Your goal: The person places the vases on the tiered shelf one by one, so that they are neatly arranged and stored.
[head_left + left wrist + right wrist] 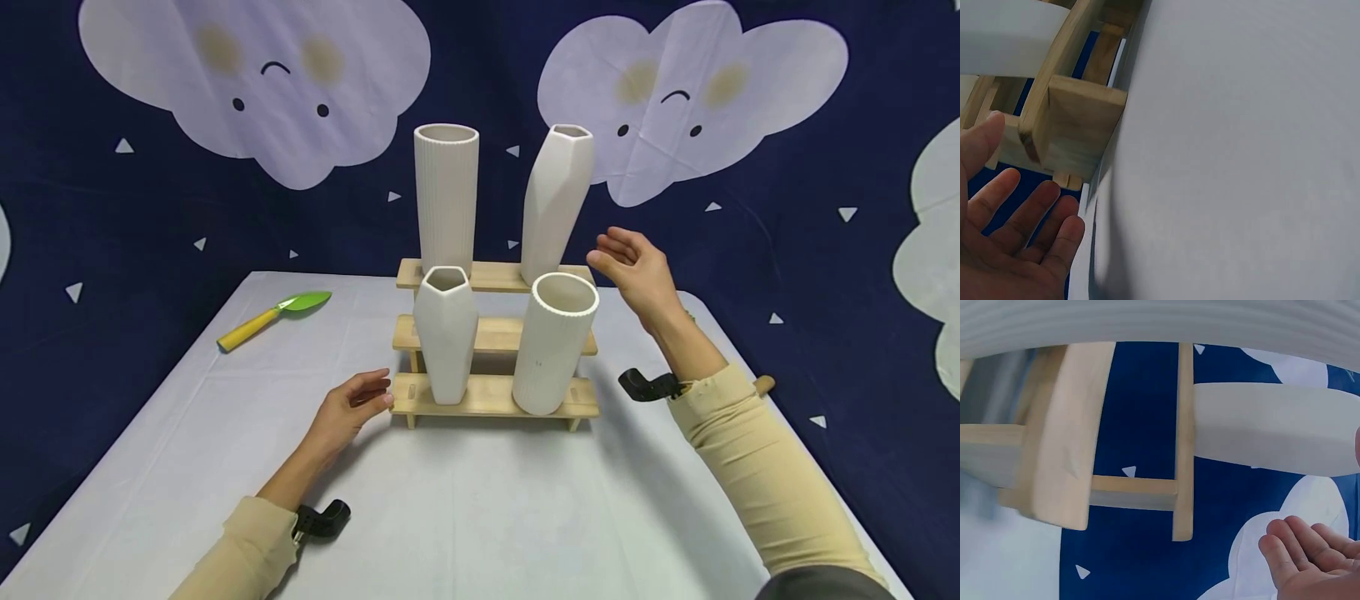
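Dark-blue cloud backdrop behind a white tabletop [480,500] bearing a stepped wooden rack [495,396]. Both hands hang released: left hand [351,410] beside the bottom step, right hand [633,267] near the tilted faceted white vase [557,200] on the top step, which could topple, being unsupported.

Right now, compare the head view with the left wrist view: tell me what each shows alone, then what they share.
Head view only: four white ceramic vases, the green-bladed, yellow-handled trowel, the right hand open beside the tilted faceted vase, and the cloud-printed navy backdrop.
Left wrist view only: the underside and end grain of the rack's bottom step.
Both: the stepped wooden rack, the white tablecloth, and the open left hand at the rack's left end.
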`<act>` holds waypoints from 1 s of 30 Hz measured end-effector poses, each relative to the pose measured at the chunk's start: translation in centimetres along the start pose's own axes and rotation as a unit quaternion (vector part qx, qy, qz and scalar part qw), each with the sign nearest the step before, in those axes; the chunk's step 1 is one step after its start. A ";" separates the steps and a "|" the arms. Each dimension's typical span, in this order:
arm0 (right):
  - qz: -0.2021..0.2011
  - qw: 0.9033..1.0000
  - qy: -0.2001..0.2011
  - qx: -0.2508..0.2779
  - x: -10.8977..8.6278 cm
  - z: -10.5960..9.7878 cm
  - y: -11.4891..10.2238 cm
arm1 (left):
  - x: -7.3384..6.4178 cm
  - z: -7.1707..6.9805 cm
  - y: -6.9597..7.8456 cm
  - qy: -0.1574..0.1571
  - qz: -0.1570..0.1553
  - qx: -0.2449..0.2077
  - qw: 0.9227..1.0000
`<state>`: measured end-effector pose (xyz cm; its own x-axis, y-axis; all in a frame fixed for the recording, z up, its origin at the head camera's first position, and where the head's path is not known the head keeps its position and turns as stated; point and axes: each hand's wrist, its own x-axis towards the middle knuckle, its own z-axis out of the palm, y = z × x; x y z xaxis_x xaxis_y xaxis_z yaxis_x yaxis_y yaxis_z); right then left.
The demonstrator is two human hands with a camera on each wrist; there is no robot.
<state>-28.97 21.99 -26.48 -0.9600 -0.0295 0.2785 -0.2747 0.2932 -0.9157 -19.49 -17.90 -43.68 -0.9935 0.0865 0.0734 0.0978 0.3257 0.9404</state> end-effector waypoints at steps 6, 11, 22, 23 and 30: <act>-0.003 1.000 0.010 0.011 -1.7 -0.5 0.9 | -0.5 -0.7 0.5 0.012 0.003 0.013 1.000; -0.010 0.999 0.024 0.020 -3.1 -0.9 1.9 | -0.7 -1.0 1.4 0.036 0.020 0.028 0.999; -0.014 0.997 0.041 0.059 -6.0 -1.1 4.4 | -0.6 -1.4 3.0 0.090 0.057 0.066 0.992; -0.012 0.997 0.043 0.061 -6.2 -1.1 4.6 | -0.7 -1.4 3.1 0.094 0.056 0.065 0.992; -0.019 0.996 0.059 0.065 -7.9 -0.7 5.7 | -0.7 -1.5 3.6 0.119 0.050 0.079 0.988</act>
<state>-22.96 24.57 -33.70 -0.9380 0.0772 0.3379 -0.3219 0.1678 -0.9318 -18.50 -18.24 -39.81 -0.9621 -0.0922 0.2565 0.1847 0.4716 0.8622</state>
